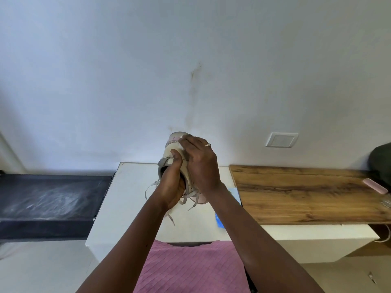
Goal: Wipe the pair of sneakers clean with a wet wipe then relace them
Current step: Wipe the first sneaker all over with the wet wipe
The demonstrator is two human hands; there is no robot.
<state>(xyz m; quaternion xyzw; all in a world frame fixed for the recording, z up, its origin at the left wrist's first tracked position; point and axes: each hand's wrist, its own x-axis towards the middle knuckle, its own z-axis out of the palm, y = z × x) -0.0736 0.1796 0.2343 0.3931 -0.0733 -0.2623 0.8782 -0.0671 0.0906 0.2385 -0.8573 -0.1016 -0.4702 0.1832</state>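
Note:
A beige and pale pink sneaker (174, 149) is held up above the white cabinet top (131, 187), toe pointing away. My left hand (172, 182) grips it from below near the opening, thumb on its side. My right hand (198, 163) lies over the sneaker's right side with a white wet wipe (183, 137) under the fingertips. Loose grey laces (191, 198) dangle beneath the shoe. A second pink sneaker (202, 199) shows partly behind my right wrist on the cabinet.
A blue pack (219, 220) lies on the cabinet, partly hidden by my right forearm. A wooden board (306, 191) extends to the right with a pink object (374, 186) and a dark bag (380, 161). A dark surface (50, 199) lies left. The wall is close behind.

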